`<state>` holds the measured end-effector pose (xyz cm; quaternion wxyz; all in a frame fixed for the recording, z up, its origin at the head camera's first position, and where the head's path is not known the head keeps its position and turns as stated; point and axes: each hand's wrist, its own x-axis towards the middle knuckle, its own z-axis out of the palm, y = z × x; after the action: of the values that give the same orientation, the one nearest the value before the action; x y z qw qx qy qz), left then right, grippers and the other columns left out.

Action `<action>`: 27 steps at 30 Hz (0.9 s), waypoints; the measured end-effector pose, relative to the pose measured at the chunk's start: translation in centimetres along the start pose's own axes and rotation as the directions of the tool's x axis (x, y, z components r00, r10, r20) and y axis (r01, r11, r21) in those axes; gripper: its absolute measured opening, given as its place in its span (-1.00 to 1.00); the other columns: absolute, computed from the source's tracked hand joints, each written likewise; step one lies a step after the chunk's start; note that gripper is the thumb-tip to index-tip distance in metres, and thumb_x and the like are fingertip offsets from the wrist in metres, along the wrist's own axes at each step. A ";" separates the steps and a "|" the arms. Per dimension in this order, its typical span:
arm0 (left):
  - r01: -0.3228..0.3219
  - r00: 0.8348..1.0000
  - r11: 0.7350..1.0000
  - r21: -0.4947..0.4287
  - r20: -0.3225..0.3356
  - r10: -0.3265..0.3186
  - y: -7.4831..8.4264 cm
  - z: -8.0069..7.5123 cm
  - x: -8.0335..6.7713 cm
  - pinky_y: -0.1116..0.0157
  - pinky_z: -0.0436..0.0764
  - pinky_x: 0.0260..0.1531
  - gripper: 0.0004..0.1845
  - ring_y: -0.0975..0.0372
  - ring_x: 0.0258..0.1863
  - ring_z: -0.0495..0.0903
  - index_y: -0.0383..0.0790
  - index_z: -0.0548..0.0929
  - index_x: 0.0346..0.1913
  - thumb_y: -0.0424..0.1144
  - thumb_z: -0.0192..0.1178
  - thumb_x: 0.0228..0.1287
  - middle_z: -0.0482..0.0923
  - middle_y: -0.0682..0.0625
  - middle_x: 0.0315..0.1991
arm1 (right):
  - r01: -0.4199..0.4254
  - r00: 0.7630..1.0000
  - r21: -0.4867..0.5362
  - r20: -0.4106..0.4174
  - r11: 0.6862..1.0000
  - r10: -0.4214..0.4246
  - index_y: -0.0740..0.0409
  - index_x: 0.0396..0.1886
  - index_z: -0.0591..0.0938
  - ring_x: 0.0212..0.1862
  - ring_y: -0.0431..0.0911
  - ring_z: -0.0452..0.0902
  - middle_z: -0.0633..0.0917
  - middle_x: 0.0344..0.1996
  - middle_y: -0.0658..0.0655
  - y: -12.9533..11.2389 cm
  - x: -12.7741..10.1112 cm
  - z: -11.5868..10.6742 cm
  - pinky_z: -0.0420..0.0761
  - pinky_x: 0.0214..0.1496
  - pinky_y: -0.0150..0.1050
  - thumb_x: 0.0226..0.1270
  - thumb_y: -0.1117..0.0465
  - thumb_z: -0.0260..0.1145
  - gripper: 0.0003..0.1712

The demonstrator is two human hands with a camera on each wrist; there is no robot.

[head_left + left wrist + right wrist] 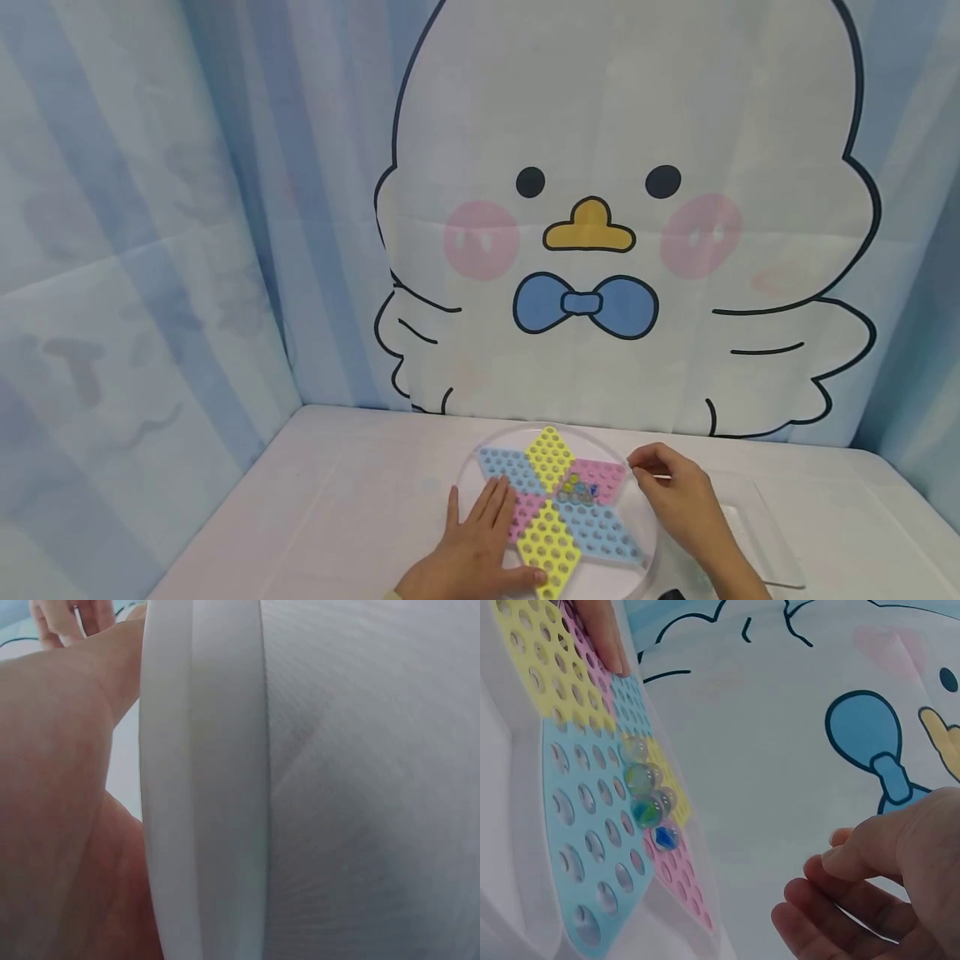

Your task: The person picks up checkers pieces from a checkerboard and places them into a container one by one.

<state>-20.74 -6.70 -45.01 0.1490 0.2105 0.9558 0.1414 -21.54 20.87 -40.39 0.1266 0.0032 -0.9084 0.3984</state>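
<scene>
White tablecloth [337,508] (blue duck curtain [622,208] behind).

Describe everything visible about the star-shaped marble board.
The star board is a flat six-pointed plastic sheet with yellow, blue and pink sections, all punched with round holes. It lies inside a round clear tray on the white table. A few glass marbles cluster near its centre. The left hand rests flat on its near-left points; the right hand is beside its right edge.

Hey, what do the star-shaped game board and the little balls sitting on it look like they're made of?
The star board looks like moulded plastic with a matte pastel finish: flat yellow, blue and pink sections with even rows of round holes. The marbles look like glass: clear, glossy, with coloured swirls and highlights inside, though clear plastic can't be ruled out.
</scene>
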 end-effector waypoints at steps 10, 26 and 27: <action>0.004 1.000 1.000 -0.009 -0.002 -0.004 0.3 0.0 0.1 -0.36 -0.30 0.40 0.20 0.12 0.62 -0.19 -0.11 -0.04 0.60 0.62 -0.06 0.09 -0.18 -0.01 0.64 | -0.031 0.999 0.025 0.033 0.999 0.030 0.19 -0.13 0.64 0.02 0.02 0.63 0.72 -0.14 0.14 -0.5 0.1 2.5 0.63 0.11 -0.03 0.34 0.37 0.22 -0.84; 0.007 1.000 1.000 -0.003 -0.012 -0.007 0.2 0.0 0.0 -0.34 -0.30 0.42 0.20 0.10 0.62 -0.19 -0.12 -0.02 0.60 0.64 -0.07 0.07 -0.19 -0.03 0.64 | -0.045 0.999 0.072 0.016 0.996 0.044 0.19 -0.14 0.64 -0.05 -0.06 0.63 0.72 -0.16 0.12 0.4 0.5 5.6 0.62 0.03 -0.13 0.32 0.40 0.25 -0.84; 0.006 1.000 1.000 0.004 -0.013 -0.006 0.2 0.0 0.0 -0.35 -0.29 0.41 0.20 0.10 0.62 -0.18 -0.12 -0.01 0.59 0.63 -0.06 0.08 -0.19 -0.03 0.63 | -0.041 0.999 0.069 0.014 0.997 0.041 0.19 -0.15 0.64 -0.07 -0.08 0.63 0.72 -0.17 0.12 0.6 0.5 5.8 0.63 0.01 -0.16 0.31 0.40 0.25 -0.85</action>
<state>-20.64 -6.52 -44.91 0.1426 0.2071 0.9576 0.1405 -23.38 17.11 -44.43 0.1126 -0.0086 -0.8947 0.4322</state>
